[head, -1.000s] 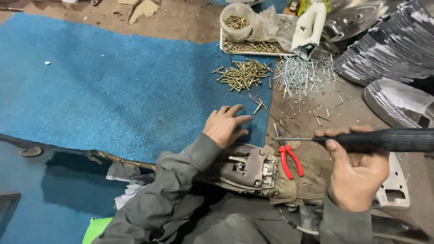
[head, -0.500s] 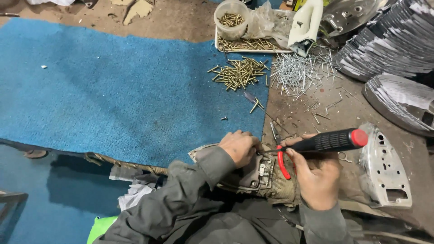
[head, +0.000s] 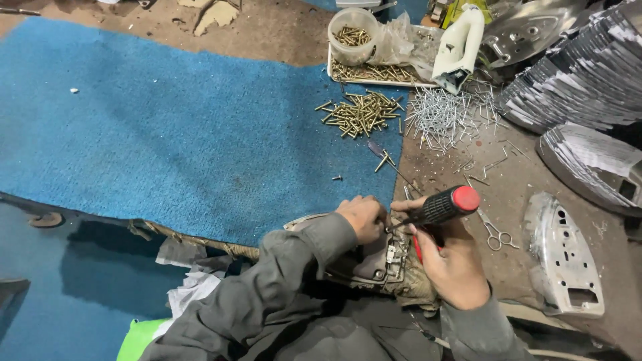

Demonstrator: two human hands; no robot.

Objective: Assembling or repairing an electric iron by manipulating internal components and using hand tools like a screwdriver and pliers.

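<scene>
A screwdriver (head: pixel 438 207) with a black grip and a red cap is held in the right hand (head: pixel 455 264), the fingers wrapped fully around the handle; its tip is pointed down and to the left, toward the spot where the two hands meet. The left hand (head: pixel 363 217) is curled closed on the top edge of a metal part (head: pixel 374 257), a grey-brown assembly that is rested against the person's lap at the near edge of the floor. What the left fingertips pinch cannot be told. Red plier handles (head: pixel 418 249) are seen just under the right hand.

Small scissors (head: pixel 495 235) are laid on the bare floor just right of the screwdriver, and a silver metal plate (head: pixel 565 257) lies further right. Ahead, on the blue carpet (head: pixel 167 134), a heap of brass screws (head: pixel 361 113) is spread beside a heap of silver nails (head: pixel 445 117). Behind these, a tray (head: pixel 374 73) and a plastic cup (head: pixel 353 33) of more screws are set.
</scene>
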